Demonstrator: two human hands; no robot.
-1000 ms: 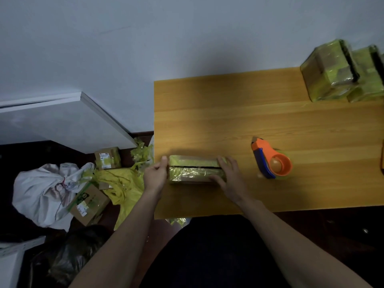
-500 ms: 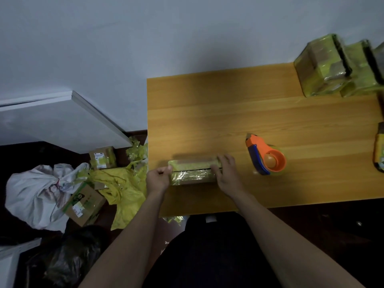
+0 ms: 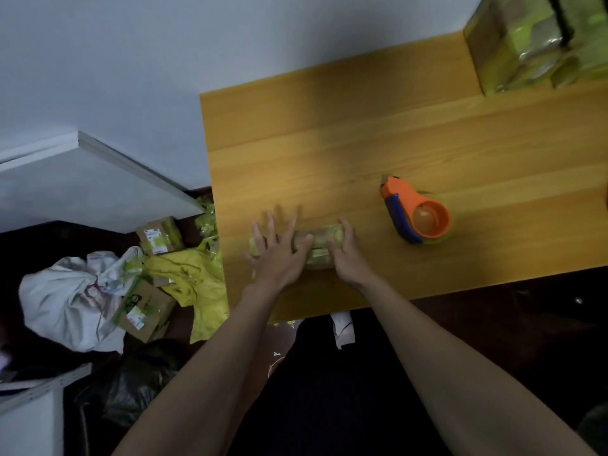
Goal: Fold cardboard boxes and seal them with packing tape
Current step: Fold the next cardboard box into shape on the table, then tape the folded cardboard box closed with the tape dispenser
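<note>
Head view, the only one supplied. A small cardboard box (image 3: 320,246), wrapped in glossy yellow-green tape, lies on the wooden table (image 3: 362,143) near its front edge, toward the left corner. The left hand (image 3: 279,255) lies flat over the box's left half, fingers straight and spread wide, pressing down; the fingers are motion-blurred, so their exact contact line is unclear. The right hand (image 3: 345,255) holds the box's right end, its fingers curled over the top and thumb on the near side.

The tape dispenser (image 3: 416,210), orange with a blue blade guard, stands on the table to the right of the box, apart from both hands and untouched.

At the far right corner of the table stands a stack of wrapped boxes (image 3: 539,41), covered in the same yellow-green tape, partly cut off by the frame.

Assessment: the box in hand appears folded and already taped, and the spread left palm suggests the tape is being smoothed down, a finishing step. The finished stack indicates several units complete. How many remain cannot be told. On the floor to the left lie loose cartons (image 3: 144,307), a white bag (image 3: 65,291) and yellow tape scraps (image 3: 200,278); whether those cartons await packing is not determinable.
</note>
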